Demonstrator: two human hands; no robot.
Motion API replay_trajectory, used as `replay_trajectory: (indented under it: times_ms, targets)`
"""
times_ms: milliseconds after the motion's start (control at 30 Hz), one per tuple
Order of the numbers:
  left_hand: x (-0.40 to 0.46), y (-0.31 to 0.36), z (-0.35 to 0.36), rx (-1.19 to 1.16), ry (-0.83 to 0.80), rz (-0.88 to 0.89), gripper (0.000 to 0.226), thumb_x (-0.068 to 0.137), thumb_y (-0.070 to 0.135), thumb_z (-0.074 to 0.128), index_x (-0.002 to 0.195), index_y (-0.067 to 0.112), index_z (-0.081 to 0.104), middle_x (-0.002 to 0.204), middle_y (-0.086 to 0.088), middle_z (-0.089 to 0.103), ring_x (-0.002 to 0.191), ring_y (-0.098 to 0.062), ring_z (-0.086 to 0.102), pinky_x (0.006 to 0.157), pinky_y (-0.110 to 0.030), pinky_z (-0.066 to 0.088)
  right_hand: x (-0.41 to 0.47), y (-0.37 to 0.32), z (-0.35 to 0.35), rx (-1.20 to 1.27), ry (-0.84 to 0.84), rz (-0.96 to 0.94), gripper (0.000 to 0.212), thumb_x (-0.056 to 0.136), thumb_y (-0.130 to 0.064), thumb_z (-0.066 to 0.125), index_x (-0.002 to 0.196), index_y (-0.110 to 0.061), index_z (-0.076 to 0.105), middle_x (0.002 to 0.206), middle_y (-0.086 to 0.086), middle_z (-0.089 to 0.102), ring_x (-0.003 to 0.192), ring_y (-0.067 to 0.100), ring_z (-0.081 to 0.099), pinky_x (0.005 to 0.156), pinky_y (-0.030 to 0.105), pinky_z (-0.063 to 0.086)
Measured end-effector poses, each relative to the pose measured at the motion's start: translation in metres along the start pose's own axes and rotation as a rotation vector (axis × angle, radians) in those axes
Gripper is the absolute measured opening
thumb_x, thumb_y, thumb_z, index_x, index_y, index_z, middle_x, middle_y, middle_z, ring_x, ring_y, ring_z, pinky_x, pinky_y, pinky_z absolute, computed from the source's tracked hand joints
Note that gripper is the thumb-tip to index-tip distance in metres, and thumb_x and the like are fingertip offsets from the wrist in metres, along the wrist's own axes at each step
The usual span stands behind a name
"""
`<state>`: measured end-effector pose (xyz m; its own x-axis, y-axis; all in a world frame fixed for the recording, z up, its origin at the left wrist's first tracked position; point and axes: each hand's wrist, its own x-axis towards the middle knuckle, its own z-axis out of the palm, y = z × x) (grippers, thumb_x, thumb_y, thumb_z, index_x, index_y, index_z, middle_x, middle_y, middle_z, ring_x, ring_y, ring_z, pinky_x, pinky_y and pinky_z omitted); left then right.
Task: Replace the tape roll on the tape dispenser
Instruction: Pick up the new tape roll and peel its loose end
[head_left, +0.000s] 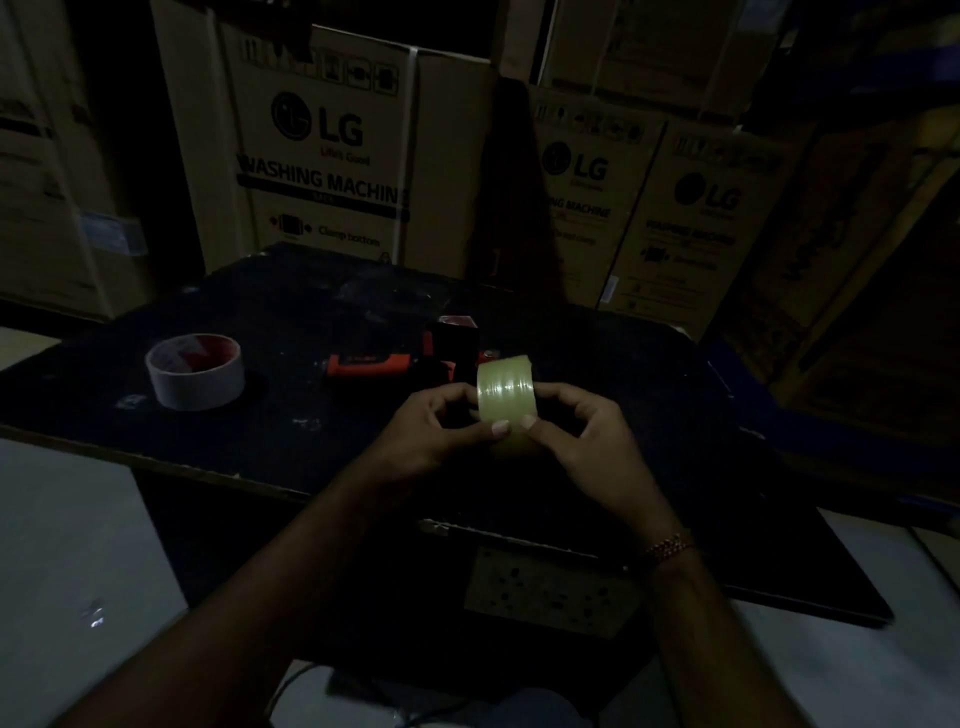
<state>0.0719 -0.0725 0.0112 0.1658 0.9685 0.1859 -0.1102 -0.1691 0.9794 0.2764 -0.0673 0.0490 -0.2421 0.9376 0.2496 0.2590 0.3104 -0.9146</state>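
Dim storeroom. Clear tape roll (505, 392) held up on edge in both hands, just in front of the dispenser (410, 356) — likely so the thumbs can work round the outer face hunting the loose end before it goes on the spool. That is a guess; no free end shows.

Left hand (434, 434): fingers curled round the roll's left side, thumb pressed on the face. Right hand (582, 436): same on the other side, thumb beside the left one. Both narrow, gripping the roll, nothing else in them.

Dispenser lies on the black counter (623, 374), red handle pointing left, apparently unloaded — too dark to be sure. White roll (195, 371) sits flat well left of the dispenser, untouched. Cartons (322, 150) stacked behind it.
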Motion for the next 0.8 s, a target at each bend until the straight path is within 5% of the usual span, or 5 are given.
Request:
replay_trajectory:
  times_ms: [300, 400, 567, 733, 800]
  targets:
    - [0.003, -0.006, 0.003, -0.105, -0.046, -0.009, 0.038, 0.090, 0.025, 0.075, 0.123, 0.007, 0.074, 0.118, -0.013, 0.079, 0.109, -0.031, 0.077, 0.091, -0.041, 0.063, 0.002, -0.005, 0.016, 0.096, 0.242, 0.070, 0.016, 0.093, -0.015, 0.076, 0.102, -0.003, 0.079, 0.093, 0.010, 0.079, 0.078, 0.013, 0.075, 0.063, 0.024, 0.061]
    - [0.007, -0.011, -0.002, -0.116, -0.073, -0.028, 0.034, 0.094, 0.024, 0.076, 0.122, 0.003, 0.074, 0.119, -0.021, 0.077, 0.112, -0.040, 0.074, 0.101, -0.052, 0.058, 0.003, -0.007, 0.023, 0.287, 0.321, 0.247, 0.022, 0.094, -0.027, 0.076, 0.098, -0.006, 0.079, 0.098, 0.013, 0.079, 0.088, 0.018, 0.076, 0.074, 0.041, 0.063]
    - [0.010, -0.010, -0.002, -0.143, -0.037, -0.022, 0.023, 0.099, 0.014, 0.065, 0.115, 0.002, 0.075, 0.104, -0.015, 0.076, 0.094, -0.024, 0.074, 0.085, -0.034, 0.060, -0.001, -0.019, 0.025, 0.612, 0.324, 0.411, 0.024, 0.096, -0.023, 0.072, 0.107, -0.001, 0.070, 0.105, 0.012, 0.075, 0.094, 0.019, 0.074, 0.069, 0.035, 0.063]
    - [0.008, -0.006, -0.005, -0.235, -0.024, -0.075, 0.029, 0.104, 0.014, 0.055, 0.122, 0.003, 0.076, 0.107, -0.018, 0.078, 0.095, -0.028, 0.076, 0.083, -0.037, 0.062, -0.001, -0.011, 0.012, -0.269, 0.441, 0.159, 0.049, 0.079, -0.055, 0.080, 0.110, -0.021, 0.062, 0.116, 0.003, 0.067, 0.104, 0.021, 0.066, 0.084, 0.045, 0.061]
    - [0.007, -0.003, -0.004, -0.243, -0.031, -0.084, 0.030, 0.105, 0.016, 0.054, 0.124, 0.002, 0.074, 0.105, -0.016, 0.079, 0.093, -0.026, 0.076, 0.079, -0.033, 0.064, 0.006, -0.007, 0.001, -0.367, 0.300, 0.003, 0.057, 0.080, -0.060, 0.073, 0.127, -0.029, 0.061, 0.131, -0.004, 0.058, 0.123, 0.018, 0.057, 0.096, 0.039, 0.054]
